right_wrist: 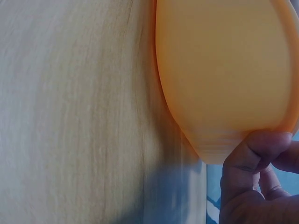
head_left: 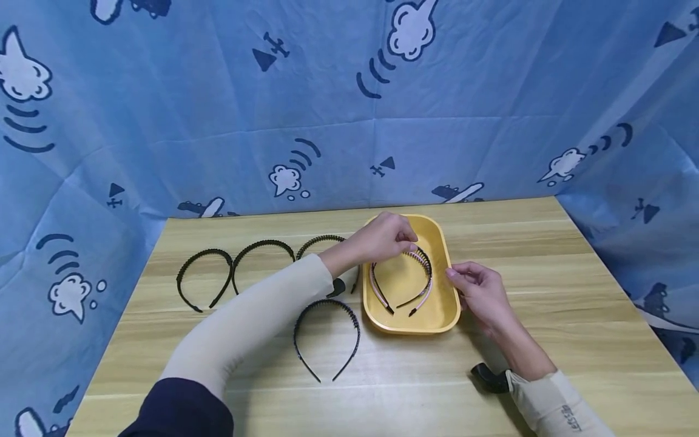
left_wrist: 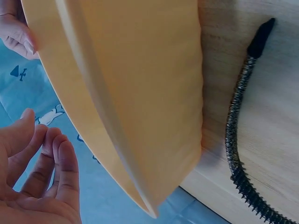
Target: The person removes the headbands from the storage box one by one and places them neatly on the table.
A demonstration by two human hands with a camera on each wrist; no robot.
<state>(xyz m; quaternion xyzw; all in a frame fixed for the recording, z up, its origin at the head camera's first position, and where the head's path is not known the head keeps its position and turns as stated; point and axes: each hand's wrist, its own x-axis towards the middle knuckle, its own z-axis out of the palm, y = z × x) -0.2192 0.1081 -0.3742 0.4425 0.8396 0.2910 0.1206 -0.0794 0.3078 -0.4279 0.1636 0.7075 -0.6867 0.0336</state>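
Observation:
A yellow plastic tray (head_left: 437, 243) stands on the table, holding a pink headband (head_left: 428, 294) and a black headband (head_left: 406, 302) that overlap. Over its left side reaches my left hand (head_left: 384, 237), its fingertips close to the tops of those headbands. The left wrist view shows that hand (left_wrist: 44, 177) with thumb and gently bent fingers apart, nothing between them. My right hand (head_left: 483, 288) pinches the tray's right rim, thumb on top; the right wrist view shows the same grip. Just left of the tray's near end lies another black headband (head_left: 327, 302), toothed along its arch.
Along the back left lie three more black headbands: one far left (head_left: 204, 252), one beside it (head_left: 264, 244), and one (head_left: 322, 238) partly covered by my left forearm. A patterned blue curtain (head_left: 327, 91) hangs behind the wooden table (head_left: 546, 273).

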